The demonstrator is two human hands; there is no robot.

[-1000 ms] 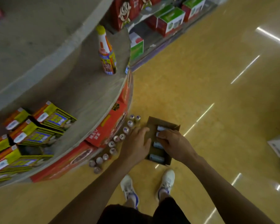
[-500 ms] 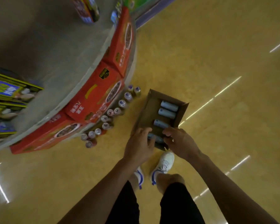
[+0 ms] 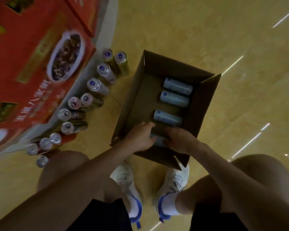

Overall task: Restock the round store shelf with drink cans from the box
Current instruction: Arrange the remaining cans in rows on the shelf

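Reaching into an open brown cardboard box [image 3: 205, 104] on the yellow floor [image 3: 190, 30].
Left hand [image 3: 140, 137] and right hand [image 3: 180, 140] both grasp one pale blue drink can [image 3: 158, 140]; three more cans [image 3: 173, 99] lie inside; upright cans [image 3: 98, 84] line the round shelf base [image 3: 105, 27].

Bare left hand [image 3: 140, 137] and right hand [image 3: 180, 140]; forearms bare to the frame edge. Black shorts [image 3: 100, 215], hems above bare knees. White socks [image 3: 169, 205]. White low-top sneakers [image 3: 124, 179]: white laces, faint grey-blue side markings, bright blue heel trim and pull tabs.
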